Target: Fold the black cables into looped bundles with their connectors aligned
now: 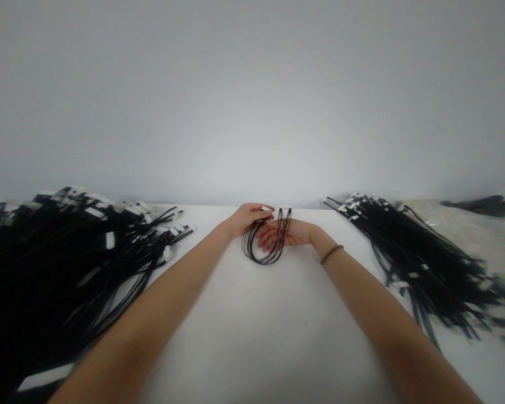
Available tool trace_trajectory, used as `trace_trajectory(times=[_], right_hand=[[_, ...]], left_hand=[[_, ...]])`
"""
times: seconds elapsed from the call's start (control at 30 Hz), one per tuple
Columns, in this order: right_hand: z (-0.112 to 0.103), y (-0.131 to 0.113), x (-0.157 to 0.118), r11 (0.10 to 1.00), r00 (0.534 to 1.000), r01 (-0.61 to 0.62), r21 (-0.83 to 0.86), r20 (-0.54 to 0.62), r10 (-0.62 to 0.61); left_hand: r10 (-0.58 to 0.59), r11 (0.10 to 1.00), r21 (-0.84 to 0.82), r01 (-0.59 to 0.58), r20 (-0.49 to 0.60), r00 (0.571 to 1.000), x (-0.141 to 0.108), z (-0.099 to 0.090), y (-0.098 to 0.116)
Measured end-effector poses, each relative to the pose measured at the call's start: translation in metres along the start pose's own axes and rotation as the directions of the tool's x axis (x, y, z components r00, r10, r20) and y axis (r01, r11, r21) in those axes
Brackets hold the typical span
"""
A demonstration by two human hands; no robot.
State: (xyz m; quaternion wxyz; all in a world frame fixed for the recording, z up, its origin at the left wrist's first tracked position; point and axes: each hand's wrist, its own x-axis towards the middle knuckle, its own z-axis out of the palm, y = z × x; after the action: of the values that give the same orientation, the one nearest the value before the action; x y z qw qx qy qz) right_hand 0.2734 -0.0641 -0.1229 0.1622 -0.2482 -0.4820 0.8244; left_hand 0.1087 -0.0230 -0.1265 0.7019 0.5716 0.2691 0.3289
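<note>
Gripping the wire loop (264, 262), the left hand (249, 219) is facing the right hand (285, 232), whose grip is unclear; coiling seems partway, wire piles (416, 258) flanking the loop.

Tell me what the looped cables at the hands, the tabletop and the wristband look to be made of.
Looped cables: probably plastic-sheathed wire, black, judging by the thin, evenly curving strands.
Tabletop: perhaps laminate or painted board, white and matte, with no grain or sharp reflections.
Wristband: brown, possibly cord or elastic, but too small to tell.
</note>
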Motion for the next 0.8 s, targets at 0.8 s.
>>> trace_trajectory(times=[0.8], right_hand=[[0.013,-0.006,0.001,0.998,0.989,-0.037,-0.051,-0.145,0.029]], left_hand=[[0.064,0.997,0.052,-0.064,-0.011,0.998,-0.002,0.008,0.002]])
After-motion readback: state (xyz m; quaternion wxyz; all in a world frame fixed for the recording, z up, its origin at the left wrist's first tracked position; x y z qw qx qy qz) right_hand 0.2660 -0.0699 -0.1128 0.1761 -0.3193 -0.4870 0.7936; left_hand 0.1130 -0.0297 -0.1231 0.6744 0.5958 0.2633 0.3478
